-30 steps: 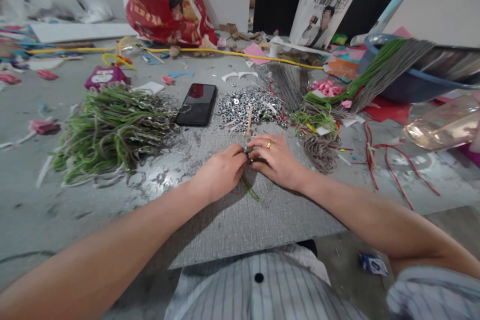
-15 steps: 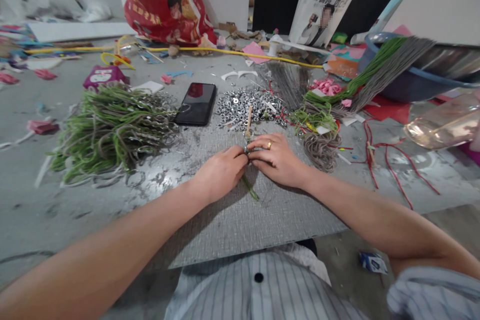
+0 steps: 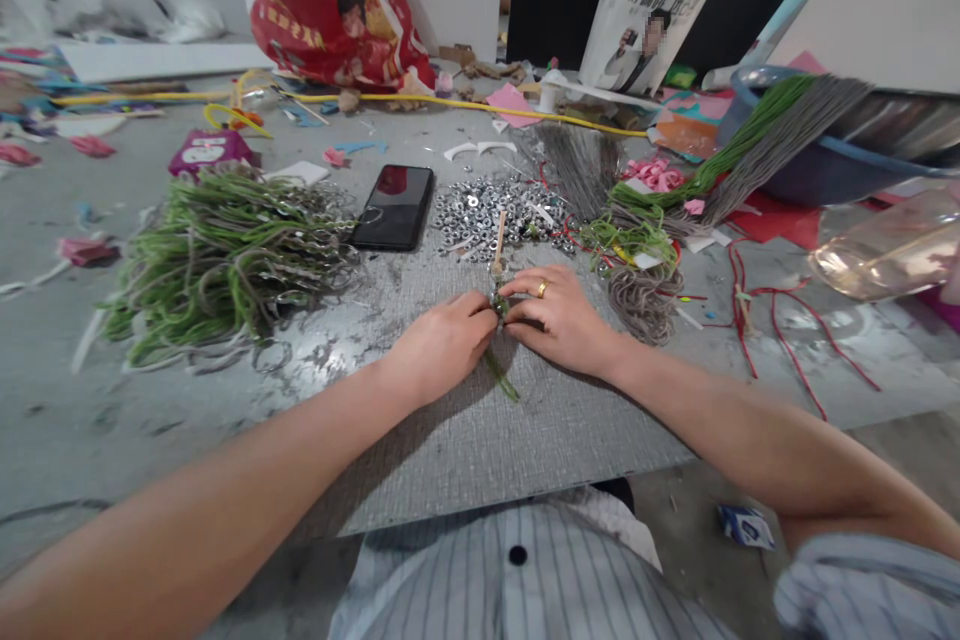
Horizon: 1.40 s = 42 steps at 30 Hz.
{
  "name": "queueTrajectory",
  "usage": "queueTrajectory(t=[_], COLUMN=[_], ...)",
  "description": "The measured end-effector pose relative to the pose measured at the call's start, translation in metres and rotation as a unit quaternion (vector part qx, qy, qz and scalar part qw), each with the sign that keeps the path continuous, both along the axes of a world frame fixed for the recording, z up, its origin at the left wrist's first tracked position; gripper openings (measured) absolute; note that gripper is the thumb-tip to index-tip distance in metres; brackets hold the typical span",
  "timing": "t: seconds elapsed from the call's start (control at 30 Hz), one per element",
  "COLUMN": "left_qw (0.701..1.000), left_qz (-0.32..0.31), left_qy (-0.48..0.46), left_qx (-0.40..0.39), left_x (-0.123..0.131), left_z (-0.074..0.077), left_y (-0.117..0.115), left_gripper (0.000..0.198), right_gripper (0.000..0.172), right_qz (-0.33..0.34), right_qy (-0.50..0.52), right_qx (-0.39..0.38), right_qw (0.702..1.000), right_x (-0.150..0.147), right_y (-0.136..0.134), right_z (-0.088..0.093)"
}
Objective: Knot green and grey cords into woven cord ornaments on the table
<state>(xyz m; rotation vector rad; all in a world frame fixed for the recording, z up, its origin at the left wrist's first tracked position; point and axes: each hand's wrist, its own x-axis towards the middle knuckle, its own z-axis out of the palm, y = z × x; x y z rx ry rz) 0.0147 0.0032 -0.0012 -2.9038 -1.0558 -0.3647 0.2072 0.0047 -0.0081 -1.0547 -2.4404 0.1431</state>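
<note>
My left hand is closed in a pinch at the middle of the table's front part, on a short green cord whose tail hangs out below the fingers toward me. Right beside it, my right hand, with a gold ring on one finger, bends its fingertips round the upper part of the same cord. Small shiny metal shows between the two hands, too small to make out. Just beyond the fingertips a metal ring lies at the foot of a thin wooden stick.
A heap of green and grey cords with metal rings lies left, beside a black phone. Metal nuts are piled behind my hands. On the right are cord bundles, red cords, a blue basin and a clear bottle.
My right fingertips have drawn slightly right, away from the left hand, and more green cord shows between them. The left hand stays in place.
</note>
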Motion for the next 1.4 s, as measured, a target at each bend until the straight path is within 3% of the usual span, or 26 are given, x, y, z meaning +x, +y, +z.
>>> queueTrajectory(t=[0.23,0.43,0.57,1.0,1.23,1.4], left_qw=[1.0,0.993,0.991,0.993,0.983,0.984], left_qz=[-0.002,0.015,0.008,0.015,0.015,0.06], left_qy=[-0.011,-0.094,-0.097,-0.095,-0.153,-0.14], left_qx=[-0.014,-0.076,-0.093,-0.066,-0.097,-0.09], left_x=[-0.001,0.0,-0.001,-0.001,-0.003,-0.018], left_z=[-0.002,0.001,0.0,-0.004,0.004,0.013], left_y=[0.001,-0.002,-0.002,0.001,0.0,0.004], left_gripper=[0.017,0.014,0.015,0.015,0.013,0.025], right_gripper=[0.013,0.01,0.011,0.009,0.006,0.016], right_qz=[-0.004,-0.007,-0.002,-0.021,-0.013,-0.013], right_qy=[0.019,0.025,0.033,0.07,0.039,0.042], right_qx=[0.018,0.013,0.012,0.007,-0.022,-0.02], right_qw=[1.0,1.0,0.999,0.997,0.999,0.999], right_x=[-0.004,-0.004,-0.003,0.009,0.012,0.013], right_y=[-0.001,-0.001,0.0,0.002,0.002,0.001], right_z=[0.0,-0.001,-0.002,0.004,0.006,0.007])
